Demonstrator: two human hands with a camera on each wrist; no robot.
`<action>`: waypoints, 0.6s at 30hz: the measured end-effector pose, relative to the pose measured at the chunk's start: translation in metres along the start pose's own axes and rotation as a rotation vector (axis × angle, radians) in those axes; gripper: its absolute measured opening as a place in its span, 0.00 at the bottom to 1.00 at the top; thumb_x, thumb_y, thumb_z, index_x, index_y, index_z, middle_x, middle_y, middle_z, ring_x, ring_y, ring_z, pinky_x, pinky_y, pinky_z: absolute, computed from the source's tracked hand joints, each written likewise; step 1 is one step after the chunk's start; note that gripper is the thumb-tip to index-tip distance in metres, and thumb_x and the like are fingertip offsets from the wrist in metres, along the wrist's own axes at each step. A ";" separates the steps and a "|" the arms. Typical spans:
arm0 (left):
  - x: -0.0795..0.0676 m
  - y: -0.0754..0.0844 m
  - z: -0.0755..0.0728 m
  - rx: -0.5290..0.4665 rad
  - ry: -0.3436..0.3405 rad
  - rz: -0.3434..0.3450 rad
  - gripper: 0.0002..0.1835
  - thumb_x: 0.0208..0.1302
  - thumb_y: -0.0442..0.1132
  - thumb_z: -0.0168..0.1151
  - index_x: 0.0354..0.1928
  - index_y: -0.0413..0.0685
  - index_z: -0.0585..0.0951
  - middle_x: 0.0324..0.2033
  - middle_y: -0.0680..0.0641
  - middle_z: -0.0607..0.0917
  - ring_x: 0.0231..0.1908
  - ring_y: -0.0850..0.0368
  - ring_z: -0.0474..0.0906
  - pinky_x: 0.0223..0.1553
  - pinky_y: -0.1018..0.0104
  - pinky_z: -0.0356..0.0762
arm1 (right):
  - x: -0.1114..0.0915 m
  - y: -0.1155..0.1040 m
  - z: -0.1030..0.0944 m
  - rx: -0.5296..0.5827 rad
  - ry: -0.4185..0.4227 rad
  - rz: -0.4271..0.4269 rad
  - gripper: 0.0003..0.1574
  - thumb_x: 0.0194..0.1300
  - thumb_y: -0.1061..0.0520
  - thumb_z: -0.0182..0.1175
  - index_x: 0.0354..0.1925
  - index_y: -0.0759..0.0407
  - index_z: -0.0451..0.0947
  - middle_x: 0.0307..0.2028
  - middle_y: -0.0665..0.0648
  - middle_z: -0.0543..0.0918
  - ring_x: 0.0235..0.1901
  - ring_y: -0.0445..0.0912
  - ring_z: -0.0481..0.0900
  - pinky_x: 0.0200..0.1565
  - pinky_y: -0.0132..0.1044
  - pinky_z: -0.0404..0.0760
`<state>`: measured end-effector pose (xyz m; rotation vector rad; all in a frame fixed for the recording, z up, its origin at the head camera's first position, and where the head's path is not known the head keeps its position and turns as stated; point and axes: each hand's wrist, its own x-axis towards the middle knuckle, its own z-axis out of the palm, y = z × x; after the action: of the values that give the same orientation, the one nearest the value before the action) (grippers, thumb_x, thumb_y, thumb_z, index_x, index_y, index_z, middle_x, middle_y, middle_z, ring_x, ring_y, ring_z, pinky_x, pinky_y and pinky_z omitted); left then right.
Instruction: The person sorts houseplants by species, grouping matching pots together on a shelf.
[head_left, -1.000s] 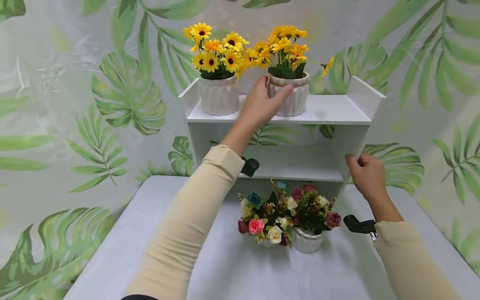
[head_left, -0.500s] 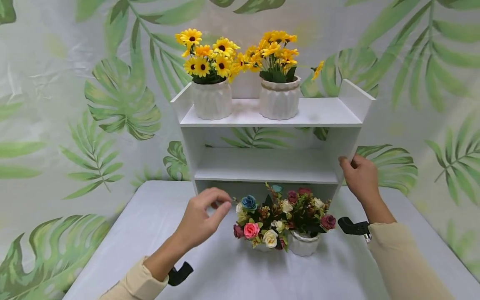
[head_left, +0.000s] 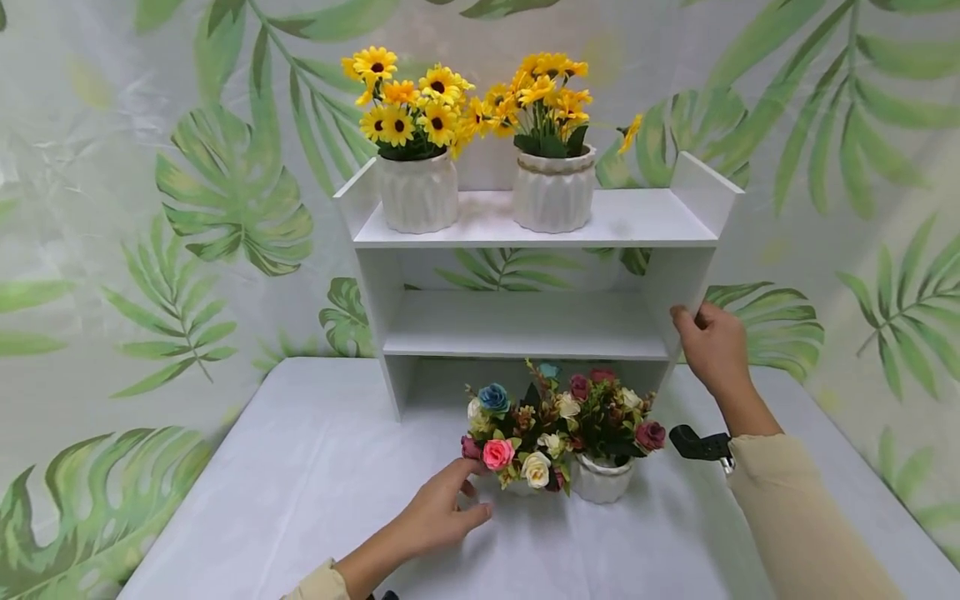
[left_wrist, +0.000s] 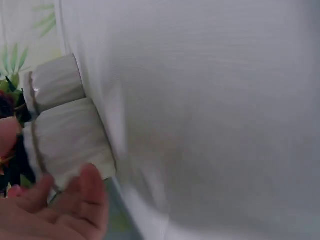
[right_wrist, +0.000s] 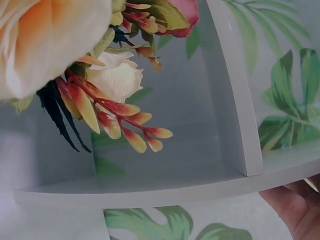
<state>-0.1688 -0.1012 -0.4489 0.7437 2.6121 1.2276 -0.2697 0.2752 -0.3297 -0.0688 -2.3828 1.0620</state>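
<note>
My left hand (head_left: 438, 515) is low over the table, beside the left pot of mixed artificial roses (head_left: 498, 454), fingers loosely bent and thumb apart. In the left wrist view its fingers stand close to that pot's white ribbed side (left_wrist: 72, 140). A second white pot of roses (head_left: 602, 480) stands right against the first one's blooms. With thumb and curled fingers, my right hand (head_left: 716, 350) grips the right side panel of the white shelf (head_left: 525, 323). Large cream petals (right_wrist: 45, 45) fill part of the right wrist view.
Two white pots of yellow sunflowers, a left one (head_left: 417, 196) and a right one (head_left: 553, 196), stand on the top shelf. A leaf-patterned backdrop (head_left: 240, 200) hangs behind. The white tabletop (head_left: 300, 467) extends around the shelf's foot.
My left hand has left the right sunflower pot on the top shelf and come down to the left rose pot. My right hand stays on the side panel. The view has shifted slightly.
</note>
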 end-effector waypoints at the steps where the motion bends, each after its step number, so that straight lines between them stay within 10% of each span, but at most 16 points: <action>1: 0.004 -0.001 0.002 -0.022 0.008 -0.018 0.29 0.61 0.43 0.66 0.63 0.41 0.72 0.59 0.38 0.78 0.48 0.47 0.80 0.40 0.65 0.78 | 0.001 -0.001 0.000 0.001 0.001 -0.004 0.30 0.74 0.48 0.47 0.55 0.73 0.78 0.51 0.77 0.82 0.49 0.66 0.81 0.46 0.61 0.80; 9: 0.029 -0.007 0.013 -0.127 0.060 -0.001 0.47 0.54 0.41 0.73 0.74 0.43 0.61 0.68 0.38 0.71 0.67 0.41 0.69 0.66 0.41 0.69 | 0.002 0.000 0.000 -0.001 -0.009 -0.017 0.30 0.75 0.49 0.47 0.57 0.73 0.77 0.52 0.77 0.81 0.49 0.67 0.81 0.46 0.60 0.80; 18: 0.049 -0.005 0.020 -0.063 0.140 0.039 0.47 0.52 0.46 0.76 0.72 0.50 0.63 0.68 0.41 0.71 0.70 0.44 0.66 0.68 0.41 0.66 | 0.004 0.001 -0.003 -0.004 -0.002 -0.008 0.31 0.74 0.47 0.47 0.57 0.72 0.77 0.52 0.77 0.81 0.49 0.66 0.82 0.44 0.56 0.80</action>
<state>-0.2066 -0.0658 -0.4628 0.7249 2.6657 1.4147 -0.2721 0.2784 -0.3268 -0.0598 -2.3849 1.0545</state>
